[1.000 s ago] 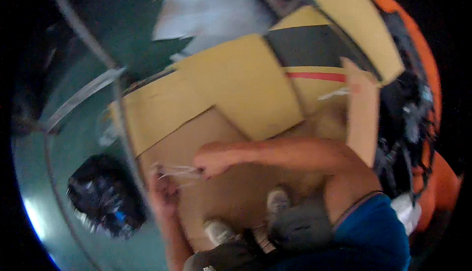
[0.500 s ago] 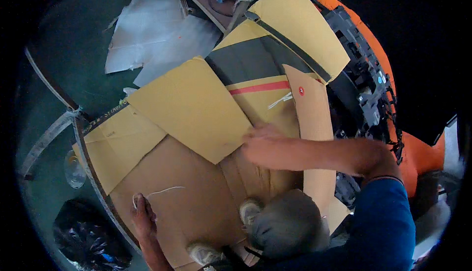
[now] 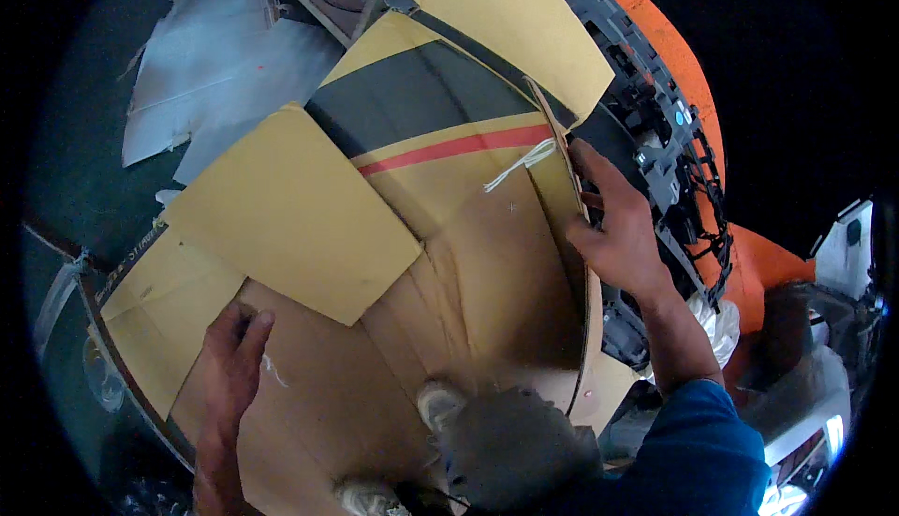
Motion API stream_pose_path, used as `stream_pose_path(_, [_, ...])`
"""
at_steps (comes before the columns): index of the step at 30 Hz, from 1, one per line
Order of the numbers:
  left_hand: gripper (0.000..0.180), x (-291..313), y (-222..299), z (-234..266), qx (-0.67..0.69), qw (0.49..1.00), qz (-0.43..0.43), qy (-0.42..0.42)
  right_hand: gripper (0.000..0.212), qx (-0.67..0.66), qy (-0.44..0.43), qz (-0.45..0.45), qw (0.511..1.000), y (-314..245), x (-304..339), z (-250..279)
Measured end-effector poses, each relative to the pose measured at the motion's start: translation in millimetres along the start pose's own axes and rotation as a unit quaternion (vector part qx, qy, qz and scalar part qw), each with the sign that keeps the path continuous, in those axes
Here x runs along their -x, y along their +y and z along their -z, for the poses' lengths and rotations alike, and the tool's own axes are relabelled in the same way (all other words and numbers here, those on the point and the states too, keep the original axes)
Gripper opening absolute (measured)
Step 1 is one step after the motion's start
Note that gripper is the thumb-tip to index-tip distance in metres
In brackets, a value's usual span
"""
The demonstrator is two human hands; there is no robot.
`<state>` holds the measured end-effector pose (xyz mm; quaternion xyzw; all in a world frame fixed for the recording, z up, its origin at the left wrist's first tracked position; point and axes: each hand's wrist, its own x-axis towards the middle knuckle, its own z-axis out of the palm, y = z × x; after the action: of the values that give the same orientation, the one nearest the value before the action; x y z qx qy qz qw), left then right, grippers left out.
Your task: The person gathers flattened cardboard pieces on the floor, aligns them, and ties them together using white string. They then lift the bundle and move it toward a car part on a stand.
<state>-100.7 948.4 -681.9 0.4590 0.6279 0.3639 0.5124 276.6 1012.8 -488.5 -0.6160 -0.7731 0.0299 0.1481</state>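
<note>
My right hand (image 3: 613, 221) is at the upright side flap (image 3: 567, 165) of a large opened cardboard box. Its fingers are spread along the flap's outer side, and the thumb tip reaches over the edge. A bundle of white cord (image 3: 521, 166) hangs inside the flap near the fingertips. My left hand (image 3: 236, 357) is over the box's left part with thumb and fingers pinched together. A thin white string (image 3: 273, 372) shows just beside it; the pinch itself is partly hidden. A yellow cardboard panel (image 3: 295, 207) lies between my hands across the brown cardboard (image 3: 318, 366).
Black plastic parts (image 3: 646, 95) line the right side beside an orange surface (image 3: 698, 76). White sheets (image 3: 215, 57) lie on the green floor at the far left. A metal frame bar (image 3: 122, 366) runs along the left edge. My shoes (image 3: 440, 405) stand on the cardboard.
My right hand has moved right, from the yellow panel to the side flap, which now stands more upright. My left hand has moved up toward the yellow cardboard. The view has shifted.
</note>
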Motion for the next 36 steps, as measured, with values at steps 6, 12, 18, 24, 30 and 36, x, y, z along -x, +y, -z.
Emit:
stream_pose_path(6, [0.025,-51.4,61.2,-48.8,0.129,0.991,-0.002,-0.034,0.075,-0.100,-0.007,-0.040,0.994,10.4,-11.1,-1.5])
stream_pose_path(12, [0.039,-107.3,85.9,-149.2,0.216,0.967,-0.064,-0.122,0.071,-0.134,-0.011,-0.036,0.990,25.8,-11.3,3.5])
stream_pose_path(18, [0.044,-125.5,115.2,-225.4,0.349,0.900,-0.121,-0.232,0.070,-0.167,-0.023,-0.045,0.985,31.2,-19.2,13.8])
stream_pose_path(24, [0.028,-131.4,109.7,-242.0,0.298,0.919,-0.097,-0.239,0.070,-0.188,-0.029,-0.060,0.980,40.8,-22.6,12.2])
stream_pose_path(30, [0.037,-130.5,129.1,-222.2,0.377,0.899,-0.096,-0.204,0.069,-0.182,-0.028,-0.072,0.980,37.0,-23.0,9.7])
stream_pose_path(36, [0.033,-135.2,165.4,-237.2,0.338,0.870,-0.249,-0.259,0.070,-0.199,-0.034,-0.064,0.977,37.9,-19.5,12.7])
